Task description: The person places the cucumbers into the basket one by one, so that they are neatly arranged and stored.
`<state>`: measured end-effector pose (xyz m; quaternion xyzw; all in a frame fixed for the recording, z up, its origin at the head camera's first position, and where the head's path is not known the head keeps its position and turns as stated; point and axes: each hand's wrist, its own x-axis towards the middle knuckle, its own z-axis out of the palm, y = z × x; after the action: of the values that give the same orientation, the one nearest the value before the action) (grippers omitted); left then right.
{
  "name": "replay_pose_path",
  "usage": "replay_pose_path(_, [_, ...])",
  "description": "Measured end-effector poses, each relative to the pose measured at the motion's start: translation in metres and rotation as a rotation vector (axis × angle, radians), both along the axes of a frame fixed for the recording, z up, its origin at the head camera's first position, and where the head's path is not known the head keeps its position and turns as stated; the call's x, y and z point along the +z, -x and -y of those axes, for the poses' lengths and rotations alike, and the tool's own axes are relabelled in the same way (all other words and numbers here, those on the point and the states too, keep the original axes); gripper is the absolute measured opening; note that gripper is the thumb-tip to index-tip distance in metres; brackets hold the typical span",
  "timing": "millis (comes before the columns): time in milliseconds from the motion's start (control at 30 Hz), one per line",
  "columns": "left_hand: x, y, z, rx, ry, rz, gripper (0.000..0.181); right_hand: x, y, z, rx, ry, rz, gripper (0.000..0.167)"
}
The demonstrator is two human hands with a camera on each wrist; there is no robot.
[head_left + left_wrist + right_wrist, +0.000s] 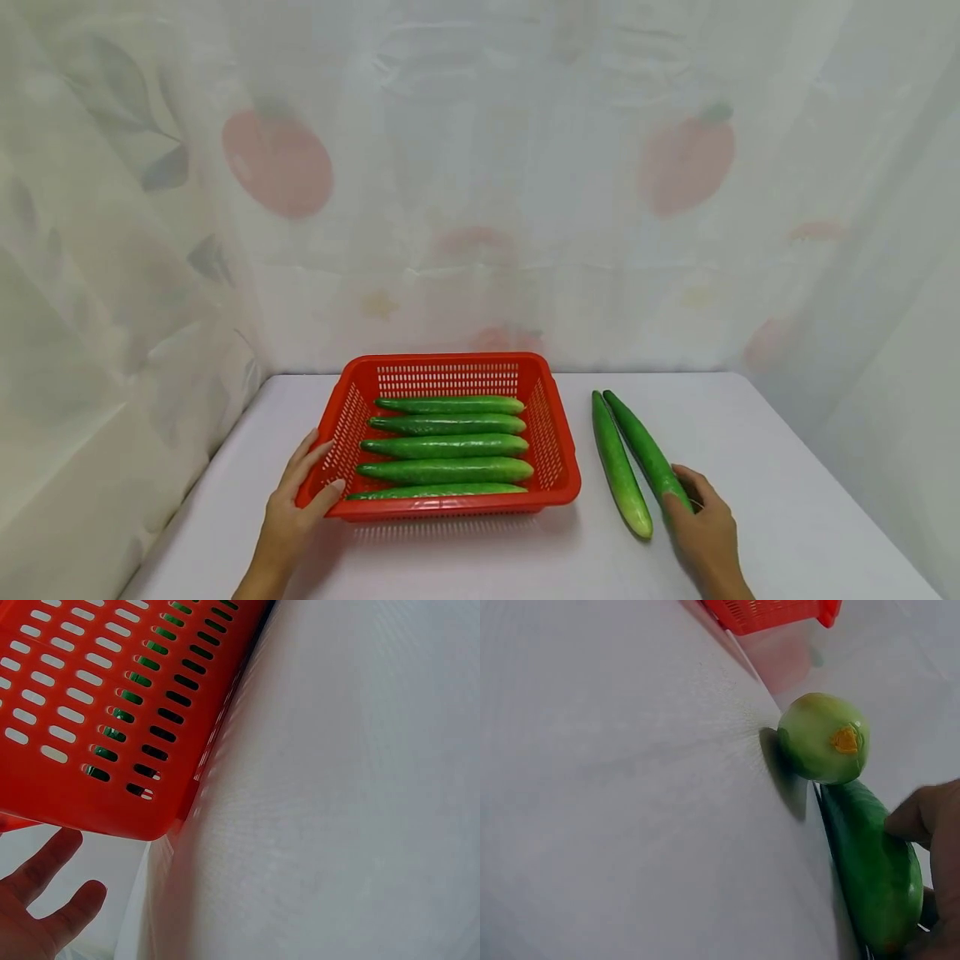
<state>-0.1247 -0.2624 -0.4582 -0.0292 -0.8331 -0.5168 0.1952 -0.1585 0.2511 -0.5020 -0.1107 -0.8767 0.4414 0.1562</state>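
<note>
My left hand [288,508] is at the left side of a red plastic basket [566,467], its fingers spread and touching the rim near the front corner. The left wrist view shows two straight fingers [46,859] by the basket's edge. Several green cucumbers [450,446] lie crosswise in the basket, one behind another. To the right, my right hand [705,525] grips the near end of a dark green cucumber [645,442] lying on the table. A second, paler-tipped cucumber [621,467] lies just left of it, its blossom end [825,739] facing the right wrist camera.
A white-covered table [765,467] carries everything. Behind it hangs a pale curtain [480,167] with faded fruit prints, and similar sheeting [112,333] closes off the left side. The basket's perforated wall [97,682] stands up from the table.
</note>
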Motion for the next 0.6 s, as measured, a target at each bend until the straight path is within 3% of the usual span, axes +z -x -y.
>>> replay_pose_path(100, [-0.0005, 0.0001, 0.0000, -0.001, -0.001, -0.002, 0.049, -0.0011, 0.0009, -0.0002, -0.048, -0.014, -0.002, 0.041])
replay_pose_path(333, [-0.0010, 0.0006, -0.0003, -0.002, -0.004, 0.001, 0.050, -0.0019, 0.0001, -0.0034, -0.043, -0.039, 0.013, 0.045])
replay_pose_path(600, [-0.0016, 0.0001, -0.0007, 0.014, 0.018, 0.005, 0.050, 0.0007, -0.0006, -0.0053, -0.144, 0.090, -0.044, 0.042])
